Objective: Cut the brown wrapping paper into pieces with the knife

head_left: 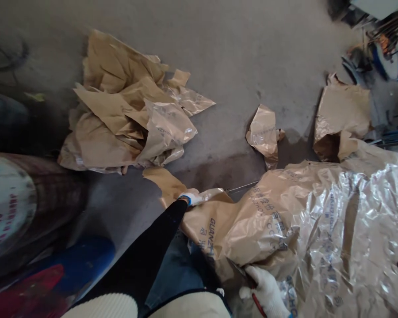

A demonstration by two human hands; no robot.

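My left hand (193, 197), in a white glove with a blue cuff, is closed on the edge of printed brown wrapping paper (248, 225). The paper has a shiny film-like surface and covers a large, bulky bundle reaching to the right; what lies inside is hidden. At the lower edge of the view, my gloved right hand (267, 287) grips a red-handled bladed tool (259, 305). Its dark pointed tip lies against the paper, below and to the right of my left hand. A thin taut cord or wire (243, 187) shows beyond the paper's far edge.
Torn brown paper (119, 101) lies heaped on the concrete floor at upper left. A smaller paper scrap (263, 132) and a crumpled paper piece (343, 108) lie farther right. A drum (9, 203) stands at left, above a blue object (96, 256). Assorted gear (381, 57) crowds the upper right.
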